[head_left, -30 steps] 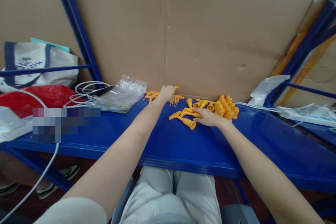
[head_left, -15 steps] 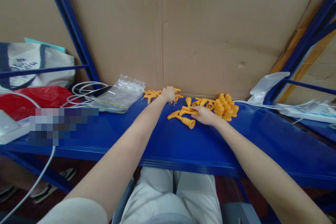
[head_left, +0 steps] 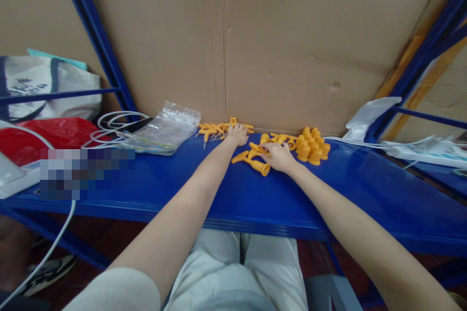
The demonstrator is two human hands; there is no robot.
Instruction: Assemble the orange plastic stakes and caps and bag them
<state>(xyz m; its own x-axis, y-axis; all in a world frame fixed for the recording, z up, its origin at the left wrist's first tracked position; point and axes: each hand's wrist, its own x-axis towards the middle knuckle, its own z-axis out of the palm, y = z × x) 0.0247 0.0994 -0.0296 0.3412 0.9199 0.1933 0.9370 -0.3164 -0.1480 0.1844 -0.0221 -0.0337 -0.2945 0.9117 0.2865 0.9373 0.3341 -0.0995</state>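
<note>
My left hand [head_left: 238, 134] rests with fingers spread on a pile of yellow plastic handles [head_left: 208, 130], some with thin metal spirals. My right hand [head_left: 280, 156] has its fingers closed on a yellow plastic handle [head_left: 256, 147]; its palm side is hidden. Just in front of that handle lies another yellow piece [head_left: 240, 157] beside a ribbed yellow tube [head_left: 261, 167] with a flared end facing me. Behind my right hand are more yellow parts [head_left: 280, 138], partly covered by the fingers.
A cluster of yellow cup-like pieces [head_left: 312, 146] stands right of my right hand on the blue shelf [head_left: 233, 199]. Clear plastic bags [head_left: 166, 129] and white cables [head_left: 109, 131] lie to the left. Cardboard [head_left: 284, 48] walls off the back; blue posts [head_left: 93, 34] frame the sides.
My left hand has come slightly down and right, its fingers spreading over the pile. My right hand has shifted slightly left, still on the yellow handle. The camera view has moved a little.
</note>
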